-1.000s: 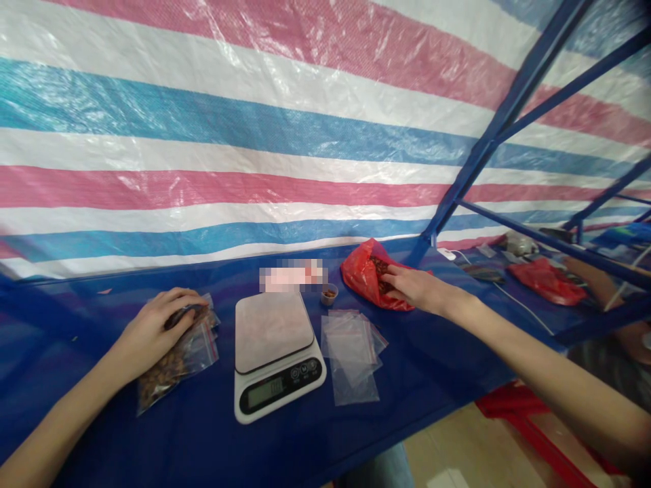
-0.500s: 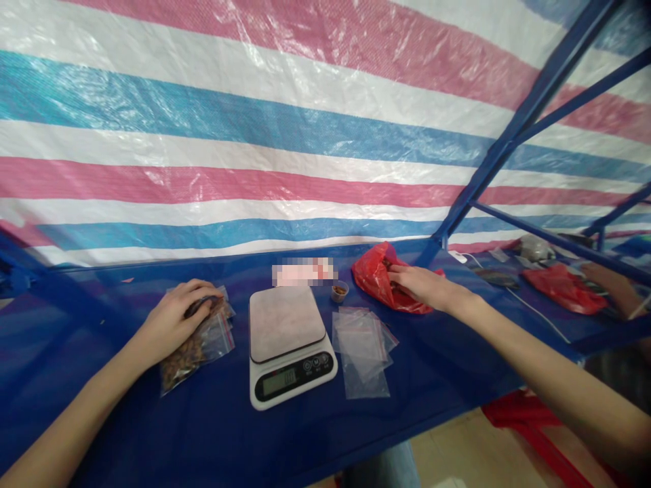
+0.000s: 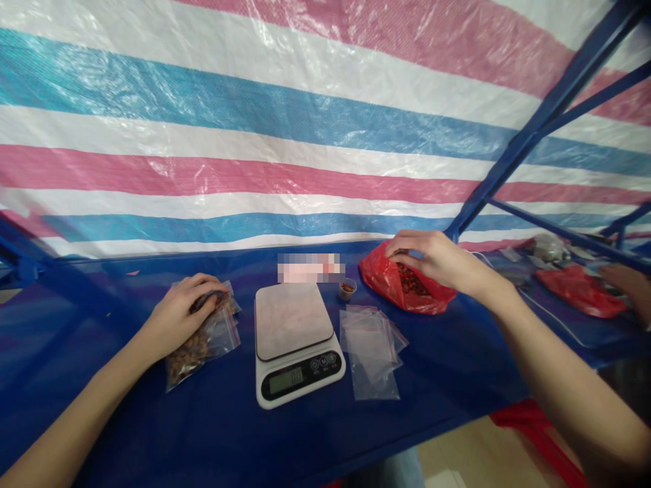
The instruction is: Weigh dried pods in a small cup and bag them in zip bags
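My left hand (image 3: 190, 308) lies on clear zip bags (image 3: 196, 356) filled with brown pieces, left of the kitchen scale. Its thumb and fingers curl around something dark that I cannot make out. At the red plastic bag (image 3: 373, 274), my right hand (image 3: 432, 257) has its fingers bent and brought together on the bag's upper rim. Reddish-brown dried bits (image 3: 411, 281) show in the bag's mouth. The white kitchen scale (image 3: 295, 322) stands between my hands with a bare pan; its display looks like 0.0.
A small clear cup (image 3: 347, 290) with brown bits stands behind flat clear zip bags (image 3: 373, 349). Blue frame bars (image 3: 508, 163) rise at the right. Beyond them are another red bag (image 3: 580, 288) and another person's hand (image 3: 623, 281). Striped sheeting (image 3: 254, 149) hangs behind.
My right hand has lifted out of the red bag's mouth to its rim, so the bits inside show more. My left hand keeps its place on the zip bags. The view has shifted slightly.
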The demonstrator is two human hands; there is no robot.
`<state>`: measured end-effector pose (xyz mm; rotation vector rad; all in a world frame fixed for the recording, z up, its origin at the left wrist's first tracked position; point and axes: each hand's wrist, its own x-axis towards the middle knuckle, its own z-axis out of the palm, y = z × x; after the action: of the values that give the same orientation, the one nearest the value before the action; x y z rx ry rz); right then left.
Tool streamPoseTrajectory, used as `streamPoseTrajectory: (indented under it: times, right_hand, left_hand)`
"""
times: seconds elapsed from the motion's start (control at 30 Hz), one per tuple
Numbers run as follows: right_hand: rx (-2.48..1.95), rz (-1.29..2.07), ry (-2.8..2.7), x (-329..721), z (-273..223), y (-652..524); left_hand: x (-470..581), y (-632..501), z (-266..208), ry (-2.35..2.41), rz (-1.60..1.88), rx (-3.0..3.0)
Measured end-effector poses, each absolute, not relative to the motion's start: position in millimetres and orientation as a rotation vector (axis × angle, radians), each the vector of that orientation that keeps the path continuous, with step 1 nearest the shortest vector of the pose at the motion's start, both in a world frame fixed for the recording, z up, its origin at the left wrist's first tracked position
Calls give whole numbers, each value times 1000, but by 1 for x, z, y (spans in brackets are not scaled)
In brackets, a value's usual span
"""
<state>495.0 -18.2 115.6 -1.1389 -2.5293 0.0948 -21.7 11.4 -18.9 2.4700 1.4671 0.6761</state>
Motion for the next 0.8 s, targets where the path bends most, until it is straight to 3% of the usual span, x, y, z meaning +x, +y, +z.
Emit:
streamPoseTrajectory:
  times: [0.27, 0.8]
  right_hand:
    - [-927, 497, -2427, 419, 74, -11]
    - [-1032, 498, -2513, 432, 48, -14]
  left_hand:
    - [-19, 9, -17, 1488, 687, 2477]
    - [-13, 7, -15, 1536, 673, 2449]
